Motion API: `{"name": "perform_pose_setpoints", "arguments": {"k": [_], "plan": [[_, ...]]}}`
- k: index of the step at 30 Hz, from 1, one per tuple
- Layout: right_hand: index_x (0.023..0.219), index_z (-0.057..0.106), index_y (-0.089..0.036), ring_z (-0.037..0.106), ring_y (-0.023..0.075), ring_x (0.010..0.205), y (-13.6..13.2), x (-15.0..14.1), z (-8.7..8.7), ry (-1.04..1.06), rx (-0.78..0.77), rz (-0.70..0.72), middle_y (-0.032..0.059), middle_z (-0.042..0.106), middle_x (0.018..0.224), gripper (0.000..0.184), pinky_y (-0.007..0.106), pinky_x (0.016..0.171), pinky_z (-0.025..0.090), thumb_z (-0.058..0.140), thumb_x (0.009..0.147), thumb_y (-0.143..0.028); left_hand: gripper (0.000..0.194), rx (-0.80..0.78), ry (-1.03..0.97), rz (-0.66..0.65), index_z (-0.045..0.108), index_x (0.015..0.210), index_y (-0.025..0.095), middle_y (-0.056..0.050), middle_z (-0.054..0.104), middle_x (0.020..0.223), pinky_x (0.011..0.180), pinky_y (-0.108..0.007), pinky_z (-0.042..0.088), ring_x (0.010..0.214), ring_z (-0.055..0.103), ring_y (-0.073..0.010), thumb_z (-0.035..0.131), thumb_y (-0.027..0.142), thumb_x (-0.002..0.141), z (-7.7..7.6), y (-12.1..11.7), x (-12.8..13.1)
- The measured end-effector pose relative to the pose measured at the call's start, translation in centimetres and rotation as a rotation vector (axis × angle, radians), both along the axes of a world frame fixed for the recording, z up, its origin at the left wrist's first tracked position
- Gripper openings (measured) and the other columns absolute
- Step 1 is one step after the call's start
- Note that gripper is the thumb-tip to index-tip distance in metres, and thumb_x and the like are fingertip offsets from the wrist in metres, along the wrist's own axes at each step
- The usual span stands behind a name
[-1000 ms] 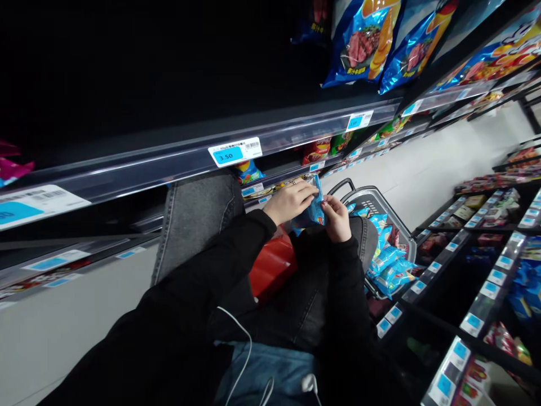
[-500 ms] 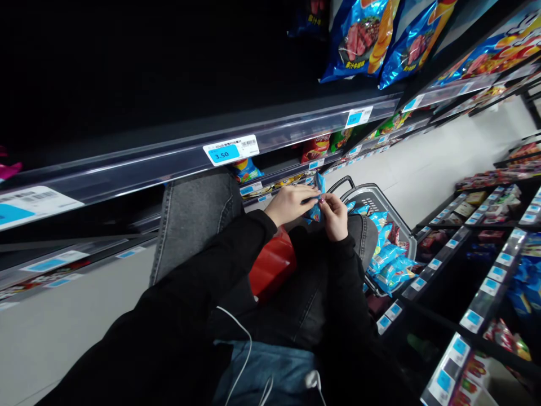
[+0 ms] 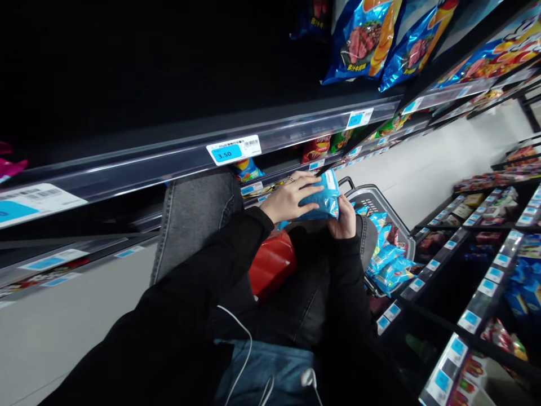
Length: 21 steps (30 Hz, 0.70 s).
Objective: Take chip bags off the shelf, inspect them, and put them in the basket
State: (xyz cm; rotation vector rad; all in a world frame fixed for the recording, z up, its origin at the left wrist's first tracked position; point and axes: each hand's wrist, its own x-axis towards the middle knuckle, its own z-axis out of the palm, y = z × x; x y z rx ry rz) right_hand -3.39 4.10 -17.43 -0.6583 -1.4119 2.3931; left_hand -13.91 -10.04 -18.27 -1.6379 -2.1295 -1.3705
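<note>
A small blue snack bag (image 3: 323,198) is held between my hands above my knees. My left hand (image 3: 291,198) lies across the bag's near left face, fingers a little apart, the thumb side hidden. My right hand (image 3: 344,219) grips the bag's right edge, thumb and fingers closed around it. Just right of my right knee stands a grey shopping basket (image 3: 406,228), with several light-blue snack bags (image 3: 386,262) in it. Below my hands a red object (image 3: 273,265) sits between my legs; its kind is unclear.
A dark shelf (image 3: 169,160) with price labels runs across close in front of me. Large blue chip bags (image 3: 359,45) stand on it at upper right. Another shelf rack (image 3: 477,304) is at the right. White earphone wires (image 3: 243,332) hang over my lap.
The blue bag has been turned so that a broader face shows. My left fingers have spread over it, and my right hand has shifted slightly right and lower at its edge.
</note>
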Motion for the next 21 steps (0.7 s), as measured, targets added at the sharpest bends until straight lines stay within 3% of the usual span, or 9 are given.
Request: {"name": "perform_pose_setpoints", "arguments": {"k": [5,8,15,21], "plan": [[0.081,0.058,-0.022,0.049,0.0082,0.052,1.4,0.2,0.4,-0.033,-0.091,-0.003,-0.0056,0.056,0.062,0.016,0.023,0.062,0.050,0.061,0.077,-0.037,0.058,-0.133,-0.004,-0.071,0.043,0.132,0.019,-0.014,0.043,0.138,0.101,-0.047,0.040,0.127,0.040,-0.0261,0.062,0.033,0.079,-0.2,-0.5,-0.2],[0.075,0.057,-0.022,0.049,0.0091,0.051,2.3,0.5,0.3,-0.081,-0.075,-0.010,-0.0047,0.055,0.059,0.015,0.024,0.059,0.050,0.060,0.077,-0.037,0.062,-0.208,-0.027,-0.093,0.038,0.136,0.022,-0.011,0.043,0.138,0.102,-0.043,0.040,0.125,0.042,-0.0246,0.060,0.032,0.079,-0.3,-0.7,-0.4],[0.065,0.053,-0.021,0.044,0.0046,0.044,2.9,0.8,1.0,-0.026,-0.112,-0.050,-0.0075,0.048,0.052,0.018,0.016,0.052,0.048,0.066,0.074,-0.029,0.053,-0.221,-0.026,-0.039,0.047,0.129,0.014,-0.012,0.057,0.125,0.097,-0.037,0.045,0.115,0.053,-0.0215,0.057,0.028,0.079,-0.5,-1.0,-0.9],[0.070,0.056,-0.022,0.039,0.0052,0.040,3.3,1.0,0.7,-0.031,-0.071,-0.059,-0.0080,0.047,0.051,0.011,0.017,0.048,0.047,0.062,0.077,-0.027,0.042,-0.177,0.015,-0.015,0.053,0.123,0.014,-0.010,0.061,0.118,0.092,-0.035,0.048,0.108,0.058,-0.0198,0.053,0.024,0.082,-0.7,-0.8,-0.6]]}}
